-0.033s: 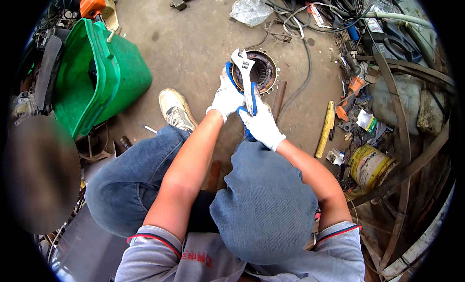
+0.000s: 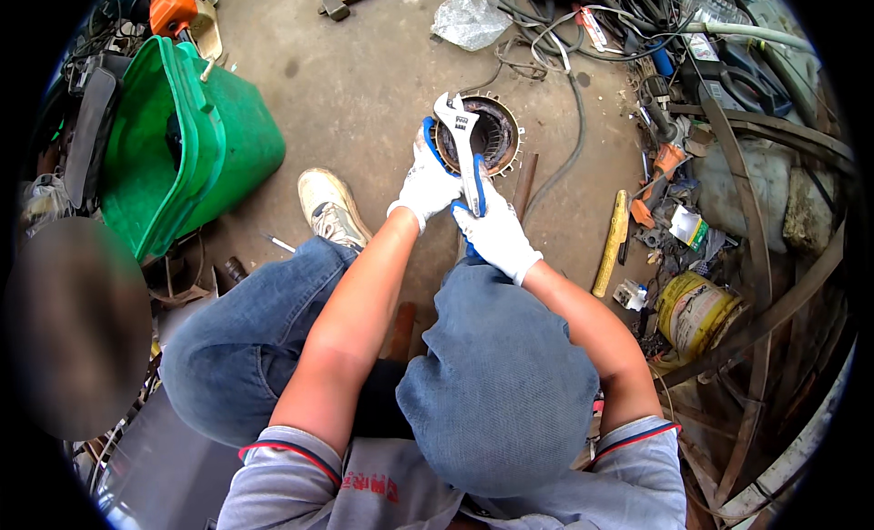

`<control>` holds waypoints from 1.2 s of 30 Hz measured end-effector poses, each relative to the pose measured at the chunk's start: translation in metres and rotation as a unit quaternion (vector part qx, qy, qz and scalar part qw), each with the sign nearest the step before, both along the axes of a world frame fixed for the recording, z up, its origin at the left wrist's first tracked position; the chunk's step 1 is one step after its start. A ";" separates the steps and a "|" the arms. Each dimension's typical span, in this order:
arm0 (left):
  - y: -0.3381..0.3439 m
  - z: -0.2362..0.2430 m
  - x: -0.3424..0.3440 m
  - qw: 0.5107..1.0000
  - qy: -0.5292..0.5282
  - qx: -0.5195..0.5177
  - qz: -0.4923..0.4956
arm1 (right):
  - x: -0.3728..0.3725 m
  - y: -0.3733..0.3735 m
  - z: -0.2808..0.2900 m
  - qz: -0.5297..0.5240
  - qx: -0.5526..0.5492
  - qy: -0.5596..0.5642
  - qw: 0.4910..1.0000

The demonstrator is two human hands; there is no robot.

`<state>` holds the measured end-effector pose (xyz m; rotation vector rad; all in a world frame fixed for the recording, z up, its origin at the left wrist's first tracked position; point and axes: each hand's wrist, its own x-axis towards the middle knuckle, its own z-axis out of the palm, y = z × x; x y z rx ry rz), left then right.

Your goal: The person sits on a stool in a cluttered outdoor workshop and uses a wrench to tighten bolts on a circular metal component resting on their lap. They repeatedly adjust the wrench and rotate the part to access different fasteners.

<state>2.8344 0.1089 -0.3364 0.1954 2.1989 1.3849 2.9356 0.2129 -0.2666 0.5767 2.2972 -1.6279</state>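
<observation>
A round metal motor stator (image 2: 513,147), open at the top with dark windings inside, stands on the floor in front of me. My left hand (image 2: 426,184), in a white glove with blue coating, grips the left side of its rim; the fingertips are partly hidden. My right hand (image 2: 496,234), gloved the same way, is closed around the handle of a silver adjustable wrench (image 2: 463,134). The wrench's jaw end points away from me, over the left part of the stator's opening. Whether the wrench touches the stator cannot be made out.
A green plastic bin (image 2: 241,134) lies tipped at the left. To the right are a yellow stick (image 2: 612,243), a yellow bucket (image 2: 694,313) and heaped scrap. Black cables (image 2: 580,120) and a clear plastic bag (image 2: 471,20) lie beyond the stator. A metal bar (image 2: 524,184) is beside it.
My right hand has shifted very slightly to the right. The wrench, the stator and my left hand look almost the same.
</observation>
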 end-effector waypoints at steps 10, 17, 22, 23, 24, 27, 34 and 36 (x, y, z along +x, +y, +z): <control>0.025 0.001 0.012 0.983 -0.025 0.012 0.179 | -0.023 0.095 0.016 0.198 0.234 -0.117 0.945; 0.022 -0.012 0.012 0.984 -0.006 0.023 0.179 | -0.040 0.124 0.015 0.284 0.280 -0.072 0.914; 0.025 -0.005 0.011 0.985 -0.004 0.012 0.174 | -0.041 0.133 0.008 0.301 0.298 -0.073 0.903; 0.025 -0.005 0.011 0.985 -0.004 0.008 0.172 | -0.040 0.132 0.008 0.298 0.295 -0.070 0.905; 0.024 -0.006 0.010 0.985 -0.003 0.016 0.173 | -0.040 0.132 0.007 0.294 0.293 -0.065 0.907; 0.017 -0.005 0.009 0.991 -0.008 -0.015 0.132 | -0.035 0.125 0.009 0.274 0.313 -0.050 0.908; 0.016 0.004 0.008 0.991 -0.003 -0.045 0.127 | -0.012 0.042 0.027 0.199 0.225 -0.103 0.948; 0.019 0.003 0.009 0.990 -0.011 -0.029 0.137 | -0.011 0.039 0.024 0.153 0.191 -0.107 0.964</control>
